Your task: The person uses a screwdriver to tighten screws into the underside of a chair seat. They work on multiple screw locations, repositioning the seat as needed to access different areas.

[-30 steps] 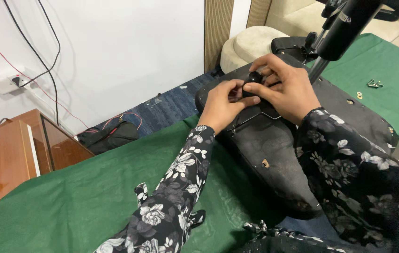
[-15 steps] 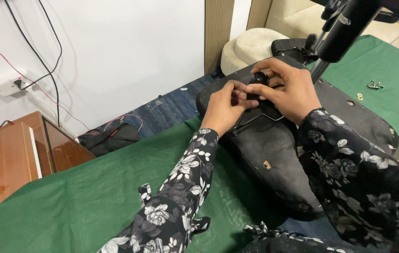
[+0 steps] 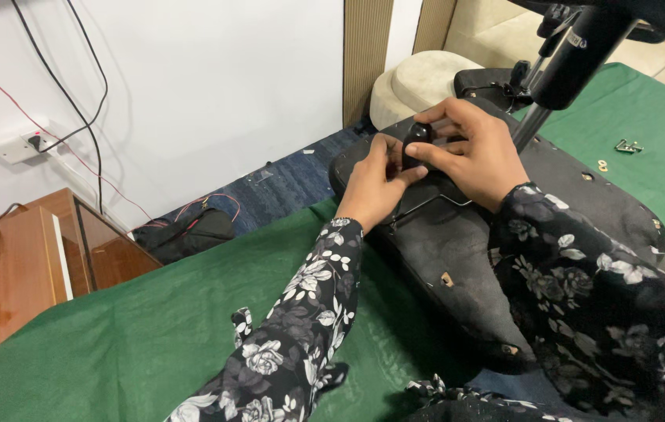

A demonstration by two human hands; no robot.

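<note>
A small black knob [image 3: 415,144], rounded and glossy, stands upright on the overturned black chair seat [image 3: 496,258]. The left hand [image 3: 374,184] pinches its lower part; the right hand [image 3: 477,152] curls around its top from the far side. The seat lies on the green-covered surface [image 3: 137,336], with open cloth to its left.

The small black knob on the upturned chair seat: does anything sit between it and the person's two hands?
Nothing visible does. The left hand and right hand both already touch the small black knob, fingers closed around it above the upturned chair seat. The green cloth and loose metal hardware lie off to the sides.
</note>
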